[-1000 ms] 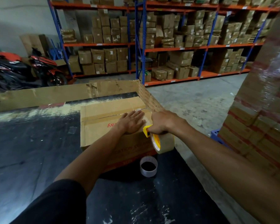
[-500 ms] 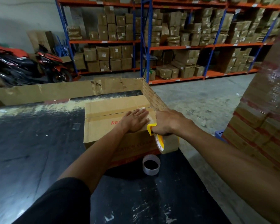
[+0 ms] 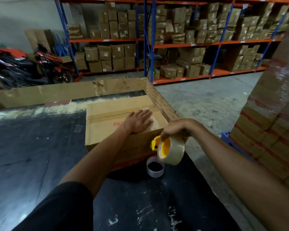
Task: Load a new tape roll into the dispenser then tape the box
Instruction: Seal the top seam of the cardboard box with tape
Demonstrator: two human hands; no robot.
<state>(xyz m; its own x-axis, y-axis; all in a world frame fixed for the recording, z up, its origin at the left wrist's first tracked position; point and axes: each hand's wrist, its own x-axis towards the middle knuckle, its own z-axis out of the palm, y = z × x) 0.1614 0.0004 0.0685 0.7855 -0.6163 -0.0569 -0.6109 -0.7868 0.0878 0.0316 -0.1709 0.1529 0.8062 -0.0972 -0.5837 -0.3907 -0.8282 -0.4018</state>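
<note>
A brown cardboard box (image 3: pixel 107 114) with red print lies on the black table (image 3: pixel 32 155), flaps closed, with shiny tape along its right part. My left hand (image 3: pixel 138 121) presses flat on the box top, fingers spread. My right hand (image 3: pixel 175 129) grips a yellow tape dispenser (image 3: pixel 157 143) loaded with a clear tape roll (image 3: pixel 173 151), held just off the box's near right corner, over its front face. An empty white tape core (image 3: pixel 155 167) stands on the table under the dispenser.
A cardboard wall (image 3: pixel 57 92) lines the table's far and right edges. A wrapped stack of boxes (image 3: pixel 274 122) stands to the right. Shelving racks (image 3: pixel 190 44) full of cartons fill the back. Motorbikes (image 3: pixel 23 67) are parked at far left.
My right hand has pulled the dispenser off the box top, towards me and down over the front edge. My left hand stays pressed on the box.
</note>
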